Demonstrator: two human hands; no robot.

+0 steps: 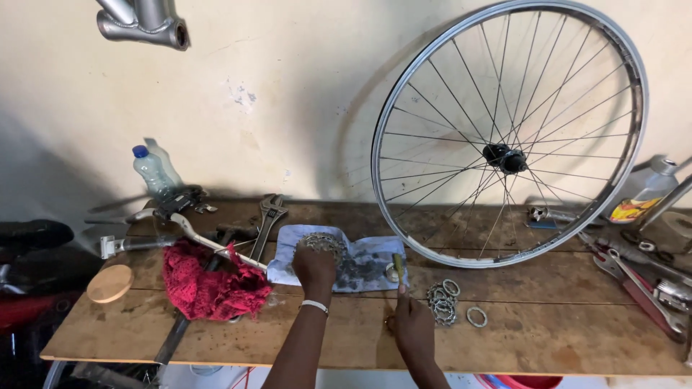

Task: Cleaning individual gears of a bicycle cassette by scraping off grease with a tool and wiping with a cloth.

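My left hand (pixel 315 268) grips a toothed metal cassette of sprockets (pixel 322 243) that rests on a stained pale blue cloth (pixel 364 261) on the wooden bench (pixel 504 338). My right hand (pixel 411 323) holds a small brush with a yellow-green handle (pixel 398 265), its tip over the cloth just right of the cassette. Loose sprockets and silver spacer rings (pixel 443 299) lie on the wood beside my right hand. One more ring (pixel 476 316) lies a little farther right.
A spoked bicycle wheel (pixel 510 137) leans on the wall at the back right. A red knitted rag (pixel 210 284), an adjustable wrench (pixel 267 220), a plastic bottle (pixel 151 171), a round wooden disc (pixel 109 283) and bike parts lie left. Tools (pixel 641 277) and an oil bottle (pixel 644 191) sit at the right edge.
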